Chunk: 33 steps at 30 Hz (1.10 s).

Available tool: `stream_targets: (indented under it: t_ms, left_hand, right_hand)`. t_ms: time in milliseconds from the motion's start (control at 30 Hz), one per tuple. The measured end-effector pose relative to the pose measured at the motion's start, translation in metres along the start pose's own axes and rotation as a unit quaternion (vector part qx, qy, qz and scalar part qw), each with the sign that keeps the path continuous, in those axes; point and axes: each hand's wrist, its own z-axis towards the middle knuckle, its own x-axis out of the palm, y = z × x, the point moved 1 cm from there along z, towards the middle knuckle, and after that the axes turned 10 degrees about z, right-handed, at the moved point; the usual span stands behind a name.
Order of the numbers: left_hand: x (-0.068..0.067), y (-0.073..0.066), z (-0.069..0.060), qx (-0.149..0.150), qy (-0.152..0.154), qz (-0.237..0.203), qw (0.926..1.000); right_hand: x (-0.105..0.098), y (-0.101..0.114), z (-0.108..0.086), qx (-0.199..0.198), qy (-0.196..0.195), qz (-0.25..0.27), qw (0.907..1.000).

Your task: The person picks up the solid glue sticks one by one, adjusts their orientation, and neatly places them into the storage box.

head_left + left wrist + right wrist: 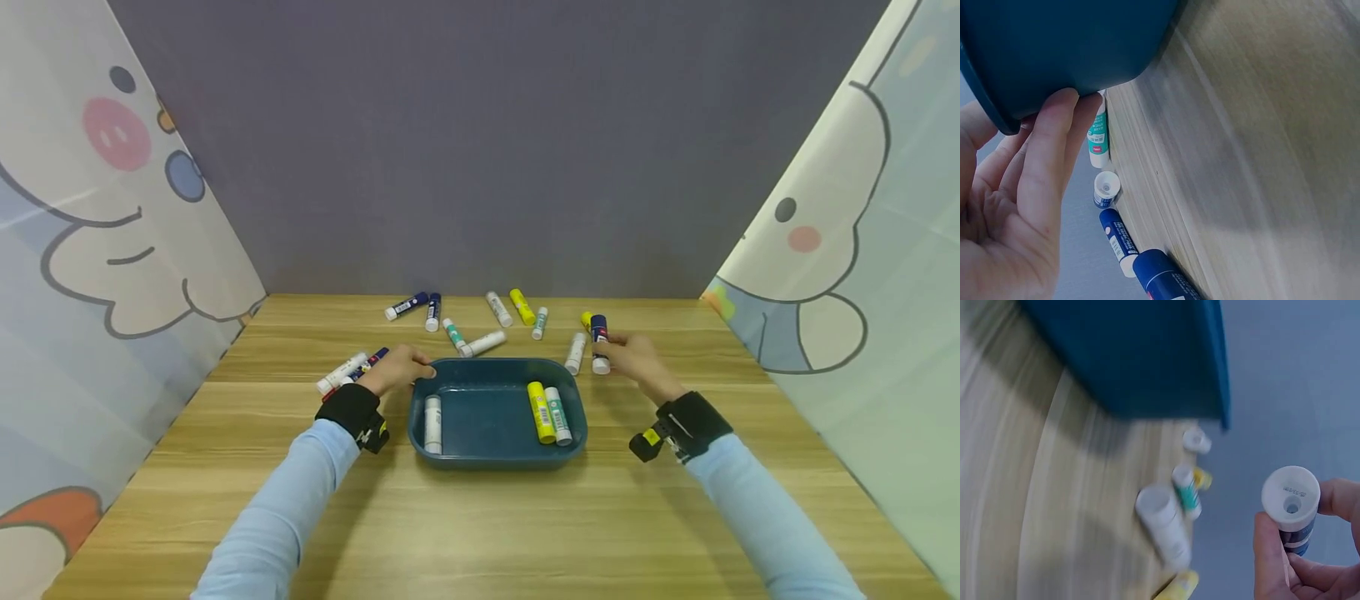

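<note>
A dark teal plastic tray point(487, 462) stands on the table. Inside it lie a white glue stick point(432, 425) at the left, and a yellow glue stick point(541, 412) beside a white-and-green glue stick point(558, 417) at the right. My left hand point(397, 369) grips the tray's left back corner, thumb at the rim and fingers against the outer wall point(1054, 44). To the right of the tray, my right hand point(633, 360) pinches a dark blue glue stick point(599, 343) with a white end point(1291, 494); it is held off the table in the right wrist view.
Several glue sticks lie behind the tray, among them a yellow one point(522, 307) and a white one point(486, 343). Left of the tray are a white glue stick point(341, 372) and a dark blue one point(367, 363). A white glue stick point(575, 353) lies near the right hand.
</note>
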Motion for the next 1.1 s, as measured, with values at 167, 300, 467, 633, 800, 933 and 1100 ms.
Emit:
stream_targets:
  t_ms: [167, 300, 467, 633, 800, 933, 1100]
  left_hand:
    - [-0.003, -0.017, -0.016, -0.031, -0.004, -0.001, 0.9995]
    - [-0.005, -0.023, -0.022, -0.028, -0.005, 0.005, 0.9996]
    - [-0.005, -0.024, -0.022, -0.030, -0.003, -0.003, 0.9995]
    - [-0.006, -0.023, -0.021, -0.027, -0.004, -0.005, 0.9996]
    - [-0.006, -0.023, -0.020, -0.030, -0.007, -0.011, 0.9995]
    - [-0.005, -0.022, -0.020, -0.027, -0.010, -0.007, 0.9996]
    - [-0.004, -0.023, -0.020, -0.030, -0.010, -0.010, 0.9994]
  right_hand:
    - [0.014, 0.009, -0.007, -0.013, 0.006, 0.004, 0.9999]
    - [0.023, 0.012, -0.011, -0.014, 0.015, 0.002, 0.9998]
    - [0.030, 0.014, -0.015, -0.011, 0.033, -0.007, 0.9994]
    - [0.038, 0.017, -0.020, -0.027, 0.037, -0.038, 0.9982]
    - [0.046, 0.017, -0.024, -0.037, 0.056, -0.055, 0.9962]
    - [0.052, 0.014, -0.026, -0.037, 0.074, -0.065, 0.9944]
    - [0.058, 0.009, -0.026, -0.040, 0.092, -0.081, 0.9916]
